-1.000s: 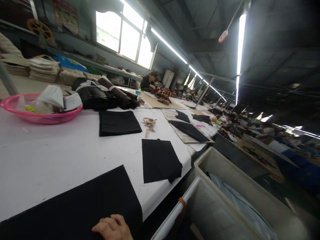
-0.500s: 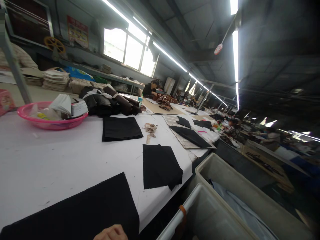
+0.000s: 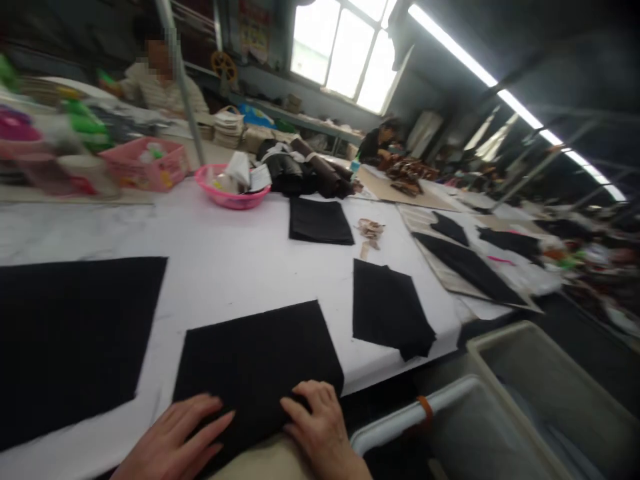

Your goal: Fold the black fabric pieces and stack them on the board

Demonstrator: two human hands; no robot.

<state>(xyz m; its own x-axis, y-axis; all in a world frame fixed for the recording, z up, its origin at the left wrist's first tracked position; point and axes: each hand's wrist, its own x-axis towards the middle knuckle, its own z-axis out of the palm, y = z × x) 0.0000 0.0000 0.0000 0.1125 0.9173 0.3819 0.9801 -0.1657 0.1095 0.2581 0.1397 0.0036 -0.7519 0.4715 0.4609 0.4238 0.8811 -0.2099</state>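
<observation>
A piece of black cloth [image 3: 250, 353] lies on the white-covered table at its near edge. My left hand [image 3: 180, 433] rests on the cloth's left side, its fingers stretched out and apart. On the right side of the same piece, my right hand [image 3: 320, 420] presses down with bent, slightly spread fingers. Neither hand visibly grips the cloth. A larger black cloth piece [image 3: 75, 340] lies to the left. Ahead on the right is an uneven black piece [image 3: 390, 307], and beyond it a folded black stack [image 3: 320, 221].
A pink basin [image 3: 233, 199], a pink basket [image 3: 145, 167] and dark rolls [image 3: 320, 167] stand farther back. Beige scraps [image 3: 370, 230] lie mid-table. Large bins [image 3: 525, 333] stand against the table's right edge. A metal post [image 3: 185, 93] rises at the back; two people sit beyond.
The view has swung left, bringing the larger black piece and another person into sight. Where one hand showed at the bottom edge, both hands now rest on the near cloth.
</observation>
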